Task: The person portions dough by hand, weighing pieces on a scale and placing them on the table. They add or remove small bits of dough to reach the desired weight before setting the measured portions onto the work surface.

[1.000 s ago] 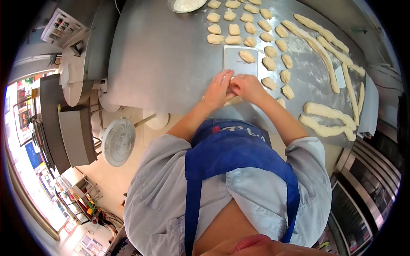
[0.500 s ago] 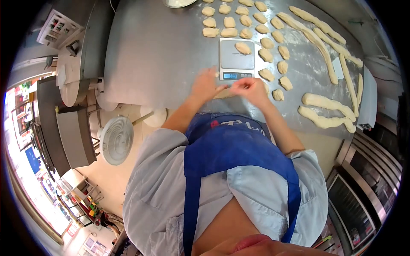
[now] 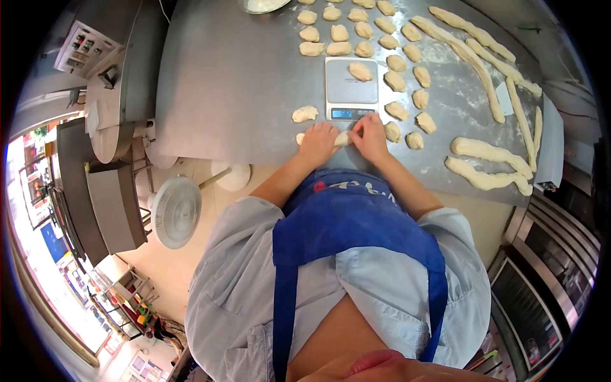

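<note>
A strip of dough [image 3: 344, 138] lies near the table's front edge, under my hands. My left hand [image 3: 319, 141] is closed over its middle, and a bit of dough shows past the fingers on the left. At the strip's right end, the fingers of my right hand [image 3: 370, 137] are pinched together on the dough. Just ahead stands a digital scale [image 3: 352, 92], its display lit, with one dough piece [image 3: 360, 71] on its plate. Another small dough piece [image 3: 305, 114] rests on the table, beyond my left hand.
Several portioned dough pieces [image 3: 394, 81] sit in rows behind and right of the scale. Long dough ropes [image 3: 487, 153] lie on the right of the metal table [image 3: 235, 83]. A bowl [image 3: 264, 5] is at the far edge. A fan [image 3: 176, 212] stands on the floor at left.
My left hand has come back and right onto the dough strip, leaving a small piece on the table. My right hand has shifted slightly. The scale's reading has changed.
</note>
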Motion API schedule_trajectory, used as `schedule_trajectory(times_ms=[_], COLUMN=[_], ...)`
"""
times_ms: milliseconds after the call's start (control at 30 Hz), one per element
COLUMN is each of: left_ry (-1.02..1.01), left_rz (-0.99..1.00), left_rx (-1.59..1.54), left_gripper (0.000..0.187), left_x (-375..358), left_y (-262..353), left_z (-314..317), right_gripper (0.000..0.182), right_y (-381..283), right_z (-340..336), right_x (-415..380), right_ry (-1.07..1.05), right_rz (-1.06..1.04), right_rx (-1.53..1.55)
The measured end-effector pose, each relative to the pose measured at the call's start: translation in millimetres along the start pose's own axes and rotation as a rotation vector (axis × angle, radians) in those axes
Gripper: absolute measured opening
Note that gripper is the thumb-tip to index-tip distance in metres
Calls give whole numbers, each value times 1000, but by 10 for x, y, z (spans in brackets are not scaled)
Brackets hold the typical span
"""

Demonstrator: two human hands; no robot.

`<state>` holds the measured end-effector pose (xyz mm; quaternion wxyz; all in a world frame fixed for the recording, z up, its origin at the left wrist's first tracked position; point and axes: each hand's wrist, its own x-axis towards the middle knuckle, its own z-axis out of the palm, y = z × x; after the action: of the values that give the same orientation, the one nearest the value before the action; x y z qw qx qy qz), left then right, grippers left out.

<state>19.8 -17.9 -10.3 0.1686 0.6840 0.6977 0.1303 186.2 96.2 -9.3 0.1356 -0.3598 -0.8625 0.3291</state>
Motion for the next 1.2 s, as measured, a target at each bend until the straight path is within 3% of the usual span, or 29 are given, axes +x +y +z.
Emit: schedule_trajectory(times_ms=[67, 133, 167, 233, 267, 333, 433, 467, 500, 567, 700, 833, 967, 1033, 1067, 1167, 1200], left_ry=[-21, 13, 43, -2, -48, -67, -99, -116, -112, -111, -116, -169, -134, -197, -197, -218, -219], left_rz=[-21, -21, -10, -47, -86, -71, -63, -63, -63, -79, -109, -162, -163, -206, -197, -177, -177], left_rx=[4, -5, -13, -10, -12, -25, -46, -56, -55, -70, -37, -61, -27, -22, -15, -59, -53], left_gripper=[41, 41, 40, 40, 40, 41, 42, 43, 43, 45, 44, 46, 48, 48, 48, 46, 45], left_x=[11, 4, -1, 21, 37, 42, 40, 38, 46, 60, 116, 135, 93, 132, 156, 180, 178], left_y=[-3, -3, -9, -16, -2, 4, -9, -2, 1, 12, 78, 43, -5, 11, 6, 10, 5], left_z=[-15, 11, 18, 13, 14, -25, -118, -140, -142, -123, -155, -90, 81, 38, 9, -85, -71], right_gripper=[18, 35, 35, 34, 34, 35, 39, 42, 42, 44, 42, 38, 32, 34, 36, 35, 36], right_y=[-98, 107, 91, 26, 68, 186, 248, 259, 307, 475, 761, 1020, 1120, 1330, 1456, 1228, 1130], right_z=[-222, -278, -329, -483, -467, -413, -440, -470, -498, -569, -946, -1145, -1139, -1035, -912, -760, -755], right_x=[300, 673, 811, 1074, 1161, 1265, 1358, 1364, 1410, 1534, 2154, 3230, 4233, 4641, 4747, 4573, 4400], right_ry=[220, 355, 356, 432, 441, 192, 210, 171, 172, 359, 487, 543, 625, 484, 544, 549, 599], right_rz=[78, 53, 54, -188, -183, -241, -190, 36, 32, 227, 184, 113, -31, -32, -146, -43, -155], right_rx=[106, 120, 124, -87, -91, -182, -132, -29, -30, 188, 93, 138, -7, -153, -355, -486, -402])
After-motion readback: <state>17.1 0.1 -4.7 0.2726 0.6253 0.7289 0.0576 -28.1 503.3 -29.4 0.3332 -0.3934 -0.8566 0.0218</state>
